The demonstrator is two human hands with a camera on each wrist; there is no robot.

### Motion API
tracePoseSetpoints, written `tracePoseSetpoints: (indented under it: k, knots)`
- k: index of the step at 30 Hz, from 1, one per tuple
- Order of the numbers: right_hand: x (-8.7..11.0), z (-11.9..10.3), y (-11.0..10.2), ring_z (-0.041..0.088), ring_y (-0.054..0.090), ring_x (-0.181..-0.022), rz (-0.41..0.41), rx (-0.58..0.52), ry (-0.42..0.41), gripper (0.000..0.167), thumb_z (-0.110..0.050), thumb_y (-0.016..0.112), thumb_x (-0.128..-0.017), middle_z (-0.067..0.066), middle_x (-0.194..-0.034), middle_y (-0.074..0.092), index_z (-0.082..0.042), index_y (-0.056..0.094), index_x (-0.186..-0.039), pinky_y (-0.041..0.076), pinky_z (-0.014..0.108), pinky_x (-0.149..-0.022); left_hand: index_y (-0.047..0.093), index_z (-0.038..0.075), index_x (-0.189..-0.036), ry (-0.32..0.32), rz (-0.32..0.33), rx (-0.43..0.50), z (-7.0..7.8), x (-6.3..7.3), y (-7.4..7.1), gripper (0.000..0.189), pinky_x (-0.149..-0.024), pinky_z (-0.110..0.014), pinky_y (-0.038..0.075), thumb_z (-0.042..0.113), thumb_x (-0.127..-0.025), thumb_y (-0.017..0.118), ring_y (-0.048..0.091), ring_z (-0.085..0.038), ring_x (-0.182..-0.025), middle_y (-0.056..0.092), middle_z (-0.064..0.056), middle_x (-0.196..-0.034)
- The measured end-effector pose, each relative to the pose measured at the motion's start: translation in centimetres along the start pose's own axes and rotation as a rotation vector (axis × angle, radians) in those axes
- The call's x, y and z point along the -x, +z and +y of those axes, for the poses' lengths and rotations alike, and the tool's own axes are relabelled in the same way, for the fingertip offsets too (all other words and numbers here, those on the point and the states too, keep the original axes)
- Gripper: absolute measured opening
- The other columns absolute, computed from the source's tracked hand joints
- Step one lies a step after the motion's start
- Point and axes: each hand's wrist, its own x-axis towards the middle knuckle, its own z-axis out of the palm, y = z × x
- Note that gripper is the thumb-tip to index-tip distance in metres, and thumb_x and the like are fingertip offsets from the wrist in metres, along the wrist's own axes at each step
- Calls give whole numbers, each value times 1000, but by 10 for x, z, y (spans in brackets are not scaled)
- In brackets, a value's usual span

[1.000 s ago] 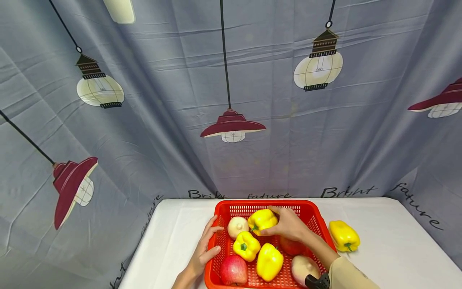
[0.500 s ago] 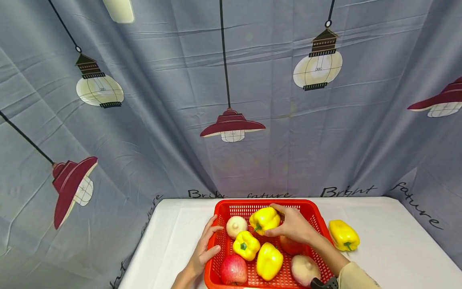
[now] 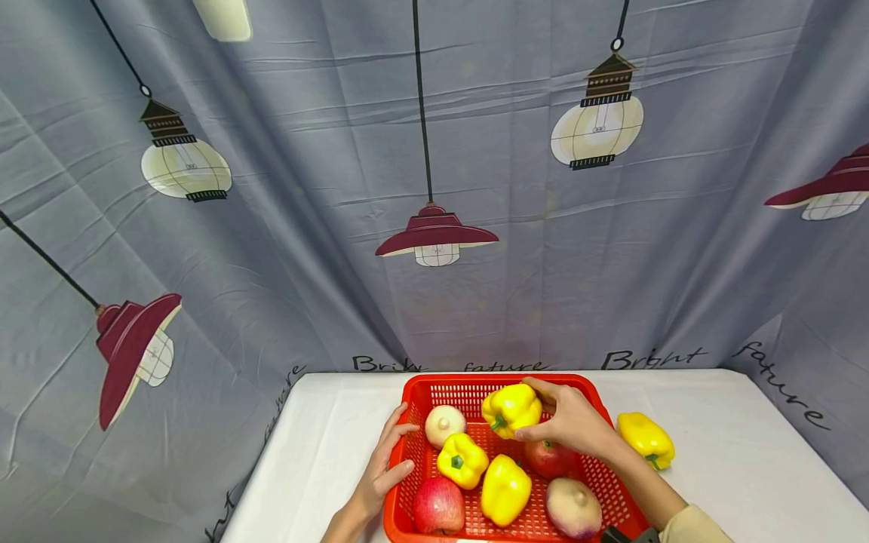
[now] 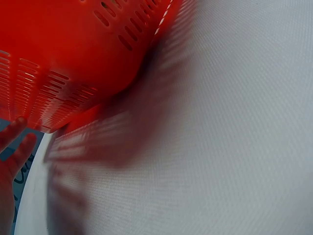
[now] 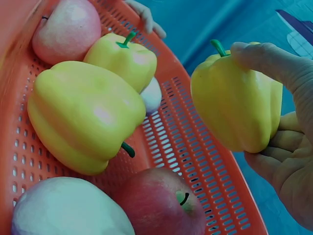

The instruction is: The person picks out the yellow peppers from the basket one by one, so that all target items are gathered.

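My right hand (image 3: 573, 418) grips a yellow bell pepper (image 3: 511, 409) between thumb and fingers, above the far part of a red plastic basket (image 3: 597, 400). In the right wrist view this held bell pepper (image 5: 234, 98) has its green stem up, near the basket's rim. My left hand (image 3: 382, 471) rests against the basket's left side, fingers spread and mostly straight. Two more yellow bell peppers, one upright (image 3: 463, 461) and one lying down (image 3: 505, 492), sit in the basket. Around them are a red apple (image 3: 439, 505), another red apple (image 3: 547, 458), a purple-white turnip (image 3: 574, 507) and a small pale round vegetable (image 3: 444, 424).
Another yellow bell pepper (image 3: 646, 440) lies on the white tabletop (image 3: 733, 452), right of the basket and beside my right forearm. A grey curtain (image 3: 305, 188) printed with lamps hangs behind the table.
My right hand has moved right and slightly up with the bell pepper, uncovering more of the red apple below. The left hand has stayed at the basket's side.
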Motion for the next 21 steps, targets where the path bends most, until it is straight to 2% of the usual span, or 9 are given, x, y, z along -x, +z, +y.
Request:
tracePoseSetpoints:
  k: [5,12,16,19,21]
  knots:
    - [8,3,-4,26,64,-115,-6,-23,-6,94,-33,92,-71,19,-134,61,10,48,-143,53,34,-93,52,-4,-132,-9,0,13,0,0,0,45,-103,-34,44,15,-91,52,18,-42,-146,14,-15,-165]
    - [27,5,-19,35,56,-126,-11,-154,9,94,-26,90,-75,25,-144,50,10,40,-147,51,30,-96,52,-4,-131,-2,2,5,1,0,0,45,-105,-33,41,15,-91,52,16,-43,-147,15,-16,-165]
    - [38,7,-31,40,51,-131,1,-128,18,93,-27,88,-77,25,-147,48,9,40,-148,48,23,-96,53,-3,-131,-1,5,-7,1,0,-1,45,-106,-33,40,15,-91,52,17,-39,-148,15,-16,-165]
    - [45,9,-38,38,48,-132,0,-141,13,90,-24,88,-78,24,-148,48,8,41,-148,45,18,-94,53,-3,-131,0,7,-6,1,1,-1,45,-106,-33,39,16,-91,52,17,-39,-148,16,-16,-165]
    - [50,13,-43,31,49,-132,-9,-150,-11,88,-21,87,-79,25,-149,46,8,41,-148,44,17,-95,53,-4,-131,4,5,-3,0,1,-1,45,-106,-33,39,16,-91,52,17,-39,-148,15,-16,-165]
